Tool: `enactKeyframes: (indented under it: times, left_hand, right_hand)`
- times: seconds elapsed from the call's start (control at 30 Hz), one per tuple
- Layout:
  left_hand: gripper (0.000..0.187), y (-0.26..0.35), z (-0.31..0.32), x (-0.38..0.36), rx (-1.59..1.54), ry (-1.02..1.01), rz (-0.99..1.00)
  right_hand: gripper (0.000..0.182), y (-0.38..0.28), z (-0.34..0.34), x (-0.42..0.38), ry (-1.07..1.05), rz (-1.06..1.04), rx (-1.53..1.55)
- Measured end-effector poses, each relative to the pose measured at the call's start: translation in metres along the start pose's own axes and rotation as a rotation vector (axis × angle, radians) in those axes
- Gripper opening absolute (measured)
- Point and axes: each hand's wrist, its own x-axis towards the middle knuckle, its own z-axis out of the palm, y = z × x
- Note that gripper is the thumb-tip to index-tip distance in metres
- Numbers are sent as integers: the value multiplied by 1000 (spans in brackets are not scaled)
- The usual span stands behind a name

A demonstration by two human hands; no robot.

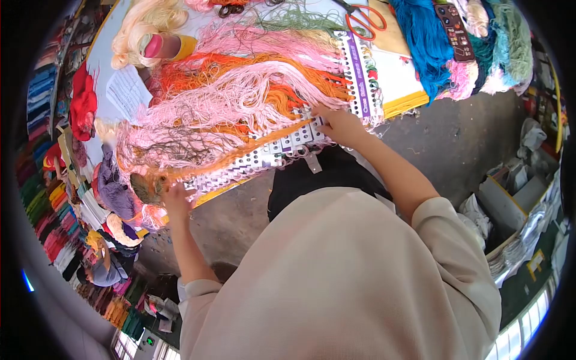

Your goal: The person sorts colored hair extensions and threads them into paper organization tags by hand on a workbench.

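A strand of orange thread runs slantwise between my two hands, over pink and orange threads. My right hand pinches its upper end beside the punched white cards at the table's front edge. Near the lower left end of the strand is my left hand, its fingers blurred, so its grip cannot be made out. Pink thread bundles fan out from the cards. A purple and white printed card strip lies just beyond my right hand.
Orange-handled scissors lie at the back, with blue yarn to their right. At the left are a written paper sheet, a cone and red yarn. Another person is at the far left, near coloured skeins.
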Motion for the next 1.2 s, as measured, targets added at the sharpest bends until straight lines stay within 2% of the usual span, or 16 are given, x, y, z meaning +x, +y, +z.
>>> enactKeyframes:
  times: [0.07,0.17,0.23,0.27,0.37,0.53,0.67,0.73,0.8,0.83,0.87,0.9,0.97,1.03,1.07,1.2]
  left_hand:
    - [37,49,44,-39,-8,-126,21]
    - [40,85,104,-71,-560,-514,123]
    - [52,100,152,-82,-1040,-697,74]
    - [58,121,175,-95,-1278,-740,-17]
    - [75,162,213,-109,-1455,-813,49]
    - [84,178,229,-111,-1427,-795,196]
    - [83,174,233,-113,-1300,-778,244]
    - [75,163,237,-113,-1120,-768,371]
    - [65,153,240,-113,-947,-742,344]
    - [55,149,241,-115,-778,-714,316]
    - [36,141,238,-123,-585,-602,504]
    - [36,136,233,-125,-586,-604,501]
    - [23,127,222,-125,28,-565,672]
    - [20,121,227,-128,-136,-607,551]
    - [20,114,230,-125,-305,-693,412]
    - [19,108,232,-120,-617,-877,103]
  right_hand:
    - [30,2,1,-4,14,-37,189]
    - [27,-5,16,-17,220,54,399]
    - [24,-3,39,-21,47,-13,829]
    - [20,-36,22,-34,-82,135,1056]
    - [18,-75,12,-42,-269,51,1433]
    - [18,-84,17,-41,-235,30,1277]
    - [14,-70,23,-41,-97,-25,997]
    - [13,-63,28,-41,-61,-52,858]
    - [14,-60,33,-41,322,-325,578]
    - [14,-59,30,-46,322,-321,578]
    - [14,-57,25,-53,180,-157,861]
    - [15,-56,19,-60,29,18,1134]
    - [17,-44,14,-67,24,67,1236]
    - [23,-34,6,-74,-132,67,990]
    - [21,-30,2,-80,-217,31,710]
    - [18,-25,-4,-87,-111,-221,511]
